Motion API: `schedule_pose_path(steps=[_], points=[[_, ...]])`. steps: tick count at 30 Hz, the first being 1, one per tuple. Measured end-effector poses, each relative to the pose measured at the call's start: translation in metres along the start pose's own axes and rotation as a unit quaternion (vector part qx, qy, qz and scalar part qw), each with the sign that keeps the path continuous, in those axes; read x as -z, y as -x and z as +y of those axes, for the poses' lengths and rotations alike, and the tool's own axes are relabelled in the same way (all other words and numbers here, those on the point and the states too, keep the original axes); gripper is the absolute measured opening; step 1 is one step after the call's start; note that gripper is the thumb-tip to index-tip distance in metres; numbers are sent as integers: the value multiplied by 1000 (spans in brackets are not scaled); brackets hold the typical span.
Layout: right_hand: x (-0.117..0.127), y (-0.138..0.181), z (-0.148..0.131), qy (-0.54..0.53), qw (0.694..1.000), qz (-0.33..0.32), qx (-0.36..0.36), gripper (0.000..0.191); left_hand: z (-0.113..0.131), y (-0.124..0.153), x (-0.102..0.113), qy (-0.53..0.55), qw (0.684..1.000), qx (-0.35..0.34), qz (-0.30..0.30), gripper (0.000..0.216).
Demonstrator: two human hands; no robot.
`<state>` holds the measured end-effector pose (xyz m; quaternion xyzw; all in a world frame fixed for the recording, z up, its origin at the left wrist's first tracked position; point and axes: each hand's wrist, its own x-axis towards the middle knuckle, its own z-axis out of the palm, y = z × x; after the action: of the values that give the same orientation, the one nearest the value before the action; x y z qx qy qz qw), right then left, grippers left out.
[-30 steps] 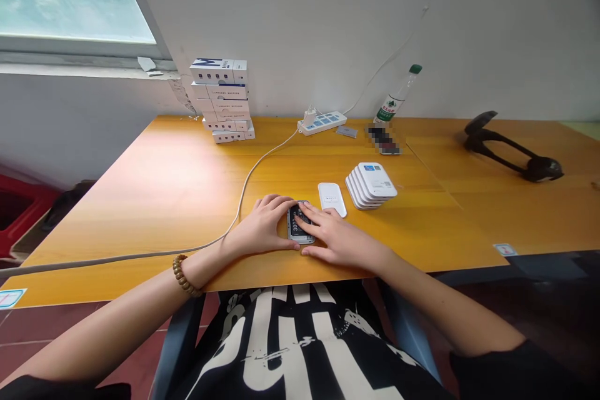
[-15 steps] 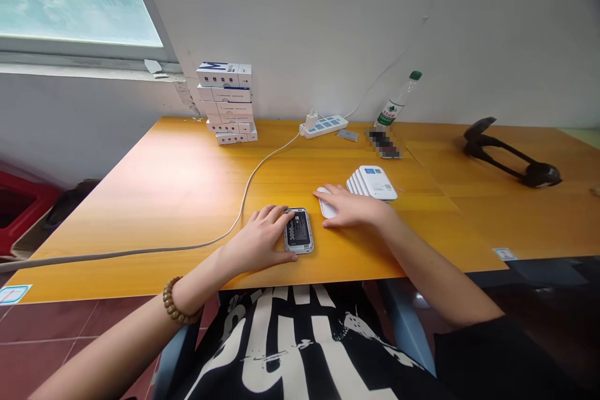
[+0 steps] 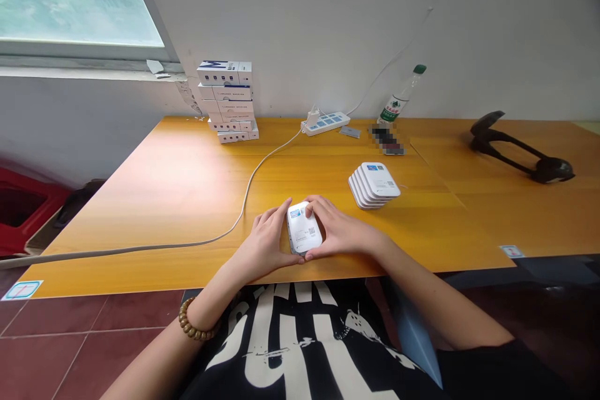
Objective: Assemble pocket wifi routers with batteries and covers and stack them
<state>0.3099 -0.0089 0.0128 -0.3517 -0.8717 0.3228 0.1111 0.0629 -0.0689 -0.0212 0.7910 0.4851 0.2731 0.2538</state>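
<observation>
A small rounded-corner battery device lies on the table near its front edge, with its white back cover (image 3: 304, 232) now over it. That cover bears a blue label and a printed code. My left hand (image 3: 265, 240) curves around the device's left side, thumb at the near edge. From the right, my right hand (image 3: 340, 229) grips the cover, fingers along its top and thumb at the lower corner. The black battery is hidden beneath. Whether the cover sits fully flush I cannot tell. To the right stands a stack of similar white devices (image 3: 380, 181).
Several white boxes (image 3: 227, 103) are stacked at the back left. A power strip (image 3: 325, 124) sits by the wall, its grey cable (image 3: 246, 197) crossing the table leftward. Behind the stack are a water bottle (image 3: 396, 103) and a phone (image 3: 389, 140). A black folding object (image 3: 520, 147) lies far right.
My right hand has brought the white cover left from beside the device and laid it over the exposed battery. My left hand has stayed at the device's left side.
</observation>
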Motion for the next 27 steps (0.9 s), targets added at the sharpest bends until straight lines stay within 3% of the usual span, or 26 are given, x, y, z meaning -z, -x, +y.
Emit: schedule_pose_path(steps=[3,8,12,23,25,27], points=[[-11,5,1,62,998,-7,5,76,-1,1,-1,-5,1000,1,-5,120],[-16,12,0,90,996,2,8,102,-2,1,-1,-22,1000,4,-16,113],[-21,15,2,104,994,11,-22,109,-2,0,-2,-33,999,-18,-19,110],[-21,22,-4,47,998,17,-35,115,3,-4,-5,-35,998,-52,-27,92],[-22,22,-2,-1,998,40,-51,110,2,-4,-8,-35,997,-69,-16,90],[-24,20,0,-78,990,89,-77,89,2,-3,-11,-31,996,-89,3,90]])
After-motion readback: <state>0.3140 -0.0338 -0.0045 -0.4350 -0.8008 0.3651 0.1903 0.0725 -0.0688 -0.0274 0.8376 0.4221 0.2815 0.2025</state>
